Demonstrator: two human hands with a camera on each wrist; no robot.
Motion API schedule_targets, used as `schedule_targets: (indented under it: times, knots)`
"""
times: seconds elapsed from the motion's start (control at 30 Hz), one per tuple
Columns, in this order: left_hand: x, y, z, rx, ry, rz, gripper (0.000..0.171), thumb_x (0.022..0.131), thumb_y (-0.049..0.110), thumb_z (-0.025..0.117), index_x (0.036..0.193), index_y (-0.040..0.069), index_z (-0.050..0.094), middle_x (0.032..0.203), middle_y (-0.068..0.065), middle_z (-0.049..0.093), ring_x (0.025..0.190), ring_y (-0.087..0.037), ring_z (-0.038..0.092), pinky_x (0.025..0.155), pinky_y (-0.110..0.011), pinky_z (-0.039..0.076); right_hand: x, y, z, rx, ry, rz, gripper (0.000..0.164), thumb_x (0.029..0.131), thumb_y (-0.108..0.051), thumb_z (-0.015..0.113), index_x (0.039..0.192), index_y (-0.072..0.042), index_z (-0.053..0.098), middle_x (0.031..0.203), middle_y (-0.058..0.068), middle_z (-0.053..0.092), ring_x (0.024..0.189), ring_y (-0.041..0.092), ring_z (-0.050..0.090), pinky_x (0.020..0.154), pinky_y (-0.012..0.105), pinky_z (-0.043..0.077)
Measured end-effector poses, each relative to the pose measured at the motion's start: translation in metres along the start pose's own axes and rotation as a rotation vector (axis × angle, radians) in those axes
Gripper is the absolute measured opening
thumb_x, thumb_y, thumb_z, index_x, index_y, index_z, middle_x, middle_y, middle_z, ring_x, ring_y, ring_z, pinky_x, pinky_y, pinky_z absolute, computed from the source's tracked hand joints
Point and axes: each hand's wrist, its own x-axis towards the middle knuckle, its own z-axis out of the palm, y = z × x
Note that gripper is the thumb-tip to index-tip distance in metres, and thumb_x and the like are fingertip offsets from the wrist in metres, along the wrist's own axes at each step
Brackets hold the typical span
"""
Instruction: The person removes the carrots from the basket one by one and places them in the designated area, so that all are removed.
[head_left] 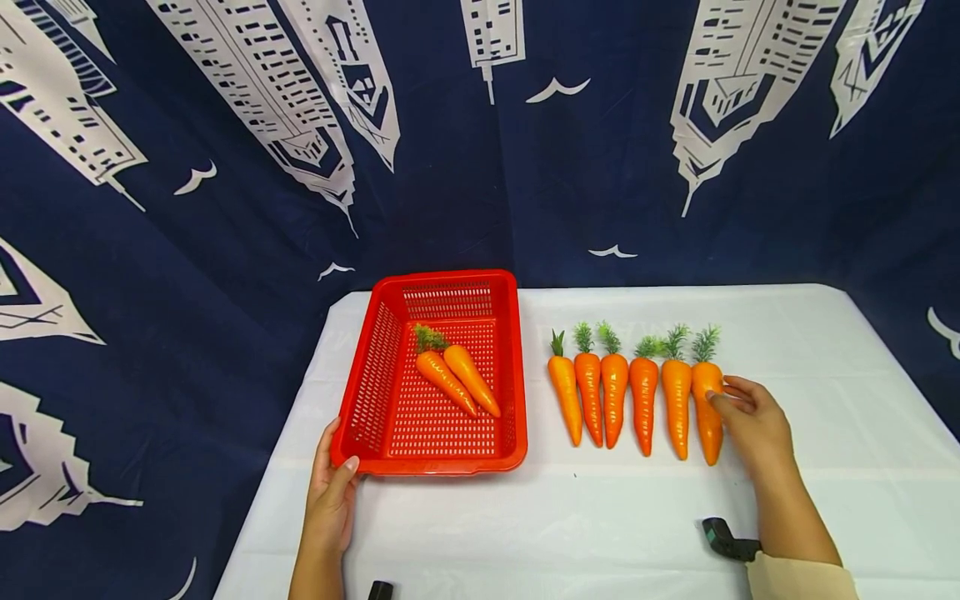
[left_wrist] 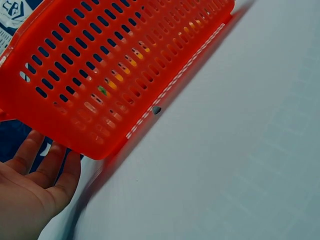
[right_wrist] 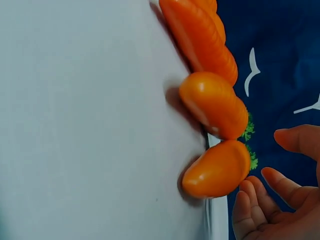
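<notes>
A red plastic basket (head_left: pixel 432 467) stands on the left half of the table, with two orange carrots (head_left: pixel 471 381) lying inside it, green tops toward the back. My left hand (head_left: pixel 332 492) holds its near left corner, thumb over the rim. In the left wrist view the fingers (left_wrist: pixel 68 175) curl up against the basket's wall (left_wrist: pixel 75 115). Right of the basket lies a row of several carrots, tips toward me. At its right end, my right hand (head_left: pixel 753 425) is beside the last carrot (head_left: pixel 708 408); the right wrist view shows thumb and fingers spread apart near its top end.
A white cloth (head_left: pixel 600 533) covers the table. Behind it hangs a dark blue curtain (head_left: pixel 450 208) printed with white buildings and birds. A black device (head_left: pixel 727 542) sits by the right wrist, and another dark piece (head_left: pixel 381 591) shows at the bottom edge near the left forearm.
</notes>
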Motion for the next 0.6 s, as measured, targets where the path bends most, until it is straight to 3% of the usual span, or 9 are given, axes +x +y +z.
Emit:
schedule_targets:
  times: [0.2,0.6]
  knots:
    - [0.000,0.000,0.000,0.001,0.005,-0.004,0.066,0.101,0.001,0.046,0.160,0.020,0.025,0.159,0.003,0.030,0.136,-0.016,0.043,0.104,-0.017,0.047,-0.005,-0.008,0.004,0.000,0.017,0.021,0.065,0.101,-0.043,0.055,0.153,-0.007,0.041,0.142,0.017,0.051,0.092,-0.010,0.043,0.070,0.007,0.043]
    - [-0.001,0.001,0.001,0.010,0.003,-0.008,0.065,0.101,0.002,0.046,0.160,0.021,0.025,0.159,0.003,0.030,0.134,-0.014,0.046,0.104,-0.016,0.047,-0.014,-0.023,0.014,0.042,0.006,-0.076,0.063,0.102,-0.040,0.055,0.153,-0.007,0.041,0.138,0.015,0.053,0.092,-0.013,0.045,0.073,0.004,0.044]
